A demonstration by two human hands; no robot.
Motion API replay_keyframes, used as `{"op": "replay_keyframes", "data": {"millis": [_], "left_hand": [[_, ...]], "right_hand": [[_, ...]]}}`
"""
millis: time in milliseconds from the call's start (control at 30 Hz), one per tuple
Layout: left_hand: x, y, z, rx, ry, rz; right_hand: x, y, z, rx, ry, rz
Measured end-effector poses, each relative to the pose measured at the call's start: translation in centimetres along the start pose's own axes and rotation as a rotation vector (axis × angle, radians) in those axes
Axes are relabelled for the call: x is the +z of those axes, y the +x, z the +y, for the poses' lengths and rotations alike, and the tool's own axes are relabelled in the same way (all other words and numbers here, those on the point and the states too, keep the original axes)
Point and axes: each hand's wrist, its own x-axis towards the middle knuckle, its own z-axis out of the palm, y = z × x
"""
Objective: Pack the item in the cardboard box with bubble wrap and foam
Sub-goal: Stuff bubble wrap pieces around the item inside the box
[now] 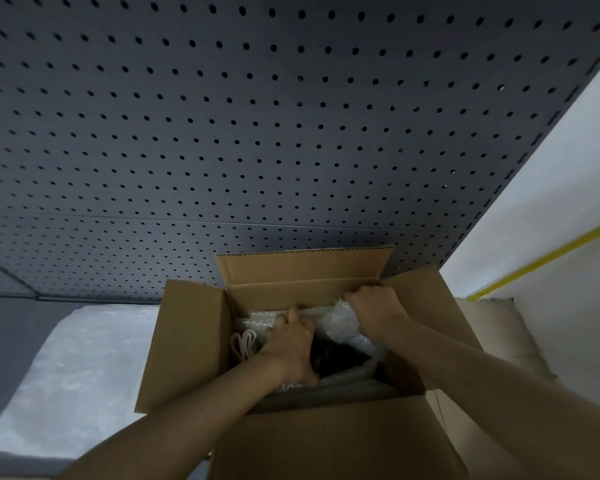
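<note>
One cardboard box (187,344), two hands.

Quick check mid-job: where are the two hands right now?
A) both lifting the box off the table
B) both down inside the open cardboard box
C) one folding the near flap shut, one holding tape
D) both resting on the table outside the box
B: the left hand and right hand both reach into the open cardboard box, pressing or gripping the bubble wrap around a dark item; all flaps stand open.
</note>
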Motion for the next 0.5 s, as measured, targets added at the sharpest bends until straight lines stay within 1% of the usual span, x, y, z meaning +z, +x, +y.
{"op": "replay_keyframes", "data": {"millis": [100, 300, 400, 500], "left_hand": [[-0.1, 0.1, 0.1, -0.005, 0.015, -0.024], [-0.5, 0.5, 0.1, 0.019, 0.019, -0.053], [-0.9, 0.7, -0.3, 0.028, 0.028, -0.056], [-1.3, 0.9, -0.9, 0.036, 0.031, -0.046]], "right_hand": [[0.3, 0.4, -0.4, -0.024, 0.018, -0.014], [0.6, 0.6, 0.2, -0.166, 0.005, -0.109], [0.7, 1.1, -0.3, -0.168, 0.021, -0.153], [1.2, 1.5, -1.0, -0.161, 0.032, -0.144]]}}
